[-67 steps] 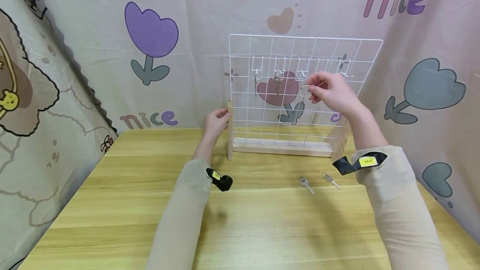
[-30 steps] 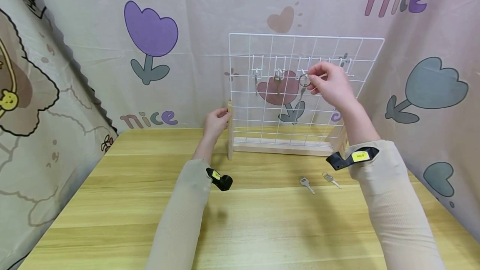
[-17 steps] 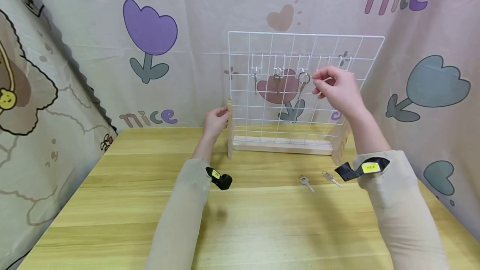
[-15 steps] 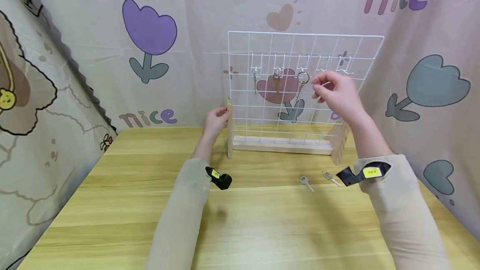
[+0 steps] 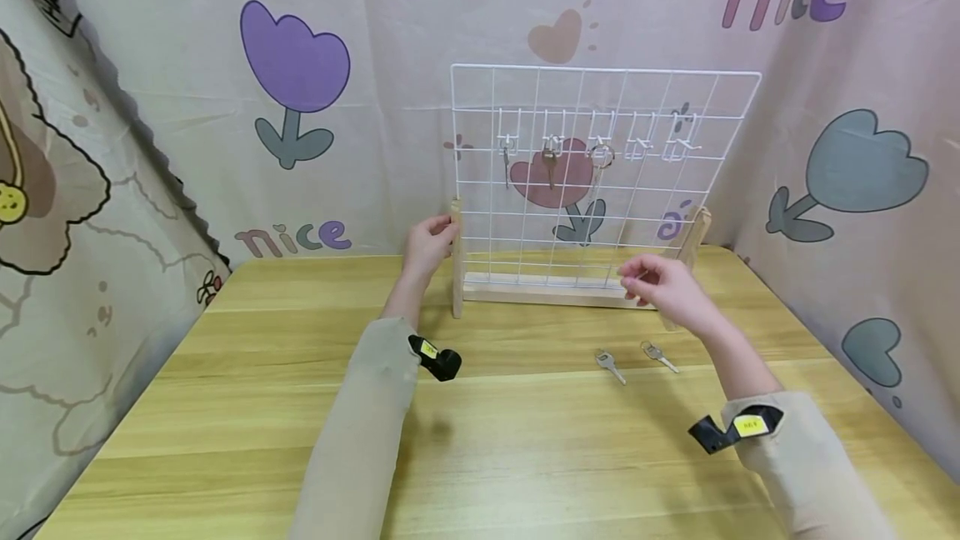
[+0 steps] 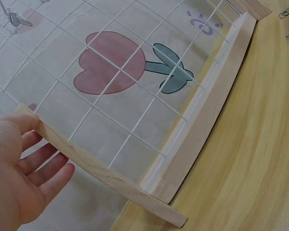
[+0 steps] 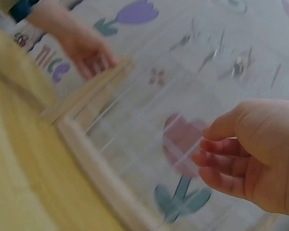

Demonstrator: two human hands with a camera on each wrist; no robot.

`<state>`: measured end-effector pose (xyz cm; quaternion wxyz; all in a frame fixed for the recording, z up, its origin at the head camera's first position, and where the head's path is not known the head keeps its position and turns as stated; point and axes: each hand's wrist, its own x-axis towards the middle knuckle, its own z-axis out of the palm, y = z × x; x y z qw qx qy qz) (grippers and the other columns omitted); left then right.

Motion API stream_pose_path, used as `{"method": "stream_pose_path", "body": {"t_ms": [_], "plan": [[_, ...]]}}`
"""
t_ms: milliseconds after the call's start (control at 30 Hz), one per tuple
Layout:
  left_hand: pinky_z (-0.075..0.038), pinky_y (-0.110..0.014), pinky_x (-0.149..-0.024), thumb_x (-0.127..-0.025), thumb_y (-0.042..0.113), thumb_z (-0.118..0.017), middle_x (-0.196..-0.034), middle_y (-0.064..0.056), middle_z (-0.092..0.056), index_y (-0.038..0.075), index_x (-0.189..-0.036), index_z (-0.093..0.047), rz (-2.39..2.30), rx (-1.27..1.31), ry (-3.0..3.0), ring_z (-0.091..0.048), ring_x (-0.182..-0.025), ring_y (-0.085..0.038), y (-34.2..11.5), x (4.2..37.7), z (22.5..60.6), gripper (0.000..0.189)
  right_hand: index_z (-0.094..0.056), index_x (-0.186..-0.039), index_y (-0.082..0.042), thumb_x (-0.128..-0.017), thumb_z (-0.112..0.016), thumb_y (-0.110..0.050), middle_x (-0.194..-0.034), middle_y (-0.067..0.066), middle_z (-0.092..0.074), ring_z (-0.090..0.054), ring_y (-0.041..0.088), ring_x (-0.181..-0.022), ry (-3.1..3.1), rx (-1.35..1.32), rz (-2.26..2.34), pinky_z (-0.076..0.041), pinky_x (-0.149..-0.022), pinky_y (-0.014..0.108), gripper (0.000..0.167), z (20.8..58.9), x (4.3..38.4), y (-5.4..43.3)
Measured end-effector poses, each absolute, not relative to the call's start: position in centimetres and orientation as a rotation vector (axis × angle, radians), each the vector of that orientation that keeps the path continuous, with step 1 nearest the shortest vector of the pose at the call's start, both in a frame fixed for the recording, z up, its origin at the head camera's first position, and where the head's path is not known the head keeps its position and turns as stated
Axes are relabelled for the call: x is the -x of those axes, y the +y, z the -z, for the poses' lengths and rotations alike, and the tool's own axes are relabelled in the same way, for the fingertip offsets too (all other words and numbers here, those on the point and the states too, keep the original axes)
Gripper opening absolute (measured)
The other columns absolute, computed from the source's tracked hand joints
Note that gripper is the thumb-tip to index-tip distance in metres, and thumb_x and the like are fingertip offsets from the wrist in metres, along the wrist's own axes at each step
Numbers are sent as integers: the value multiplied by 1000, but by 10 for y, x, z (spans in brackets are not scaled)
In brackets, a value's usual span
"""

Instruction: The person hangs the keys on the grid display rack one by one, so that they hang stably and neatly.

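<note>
A white wire grid rack with a pale wood base (image 5: 540,291) stands at the back of the table. My left hand (image 5: 429,247) holds the rack's left wooden post (image 5: 457,273), its thumb on the upper end in the left wrist view. My right hand (image 5: 666,286), fingers loosely curled around nothing, is in front of the rack's lower right part. From the rack's hooks hang a thin key (image 5: 506,168), a bronze-toned key (image 5: 551,158) and a ring (image 5: 604,158) with a key on it. Two silver keys, one plain-looking (image 5: 609,363) and one with a small ring (image 5: 660,355), lie on the table.
Two bare white hooks, one mid-right (image 5: 639,146) and one far right (image 5: 681,146), are on the grid. The rack's right wooden post (image 5: 696,236) is beside my right hand. A patterned cloth (image 5: 420,15) hangs behind the wooden table (image 5: 480,440).
My right hand brought the key ring up to the third hook, let it go there, then moved down toward the table. My left hand has stayed at the post.
</note>
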<state>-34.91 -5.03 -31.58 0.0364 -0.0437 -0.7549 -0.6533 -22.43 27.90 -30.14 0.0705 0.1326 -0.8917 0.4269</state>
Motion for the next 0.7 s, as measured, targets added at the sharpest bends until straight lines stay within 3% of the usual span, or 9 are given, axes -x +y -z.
{"method": "stream_pose_path", "body": {"t_ms": [267,400,700], "plan": [[-50,-37,-86,-93,21,-57,-125,-15,-56,0,-129,-52,1998,129,-2311,-54,-109,-25,-50,349,317,41,-54,-105,13,-88,-58,-1,-86,17,-59,-60,26,-74,-2728,-335,-1492,-54,-60,33,22,358,225,292],[-50,-36,-86,-93,23,-57,-125,-14,-56,2,-129,-52,1977,127,-2326,-54,-110,-24,-50,348,316,42,-53,-106,15,-88,-58,-2,-87,19,-58,-59,24,-70,-2769,-309,-1539,-52,-57,31,25,374,226,292],[-51,-36,-85,-94,24,-56,-124,-13,-56,3,-129,-53,1975,124,-2337,-55,-108,-24,-50,348,317,41,-56,-104,10,-86,-59,-1,-85,9,-58,-55,17,-71,-2925,-325,-1469,-49,-57,27,21,401,231,291]]}}
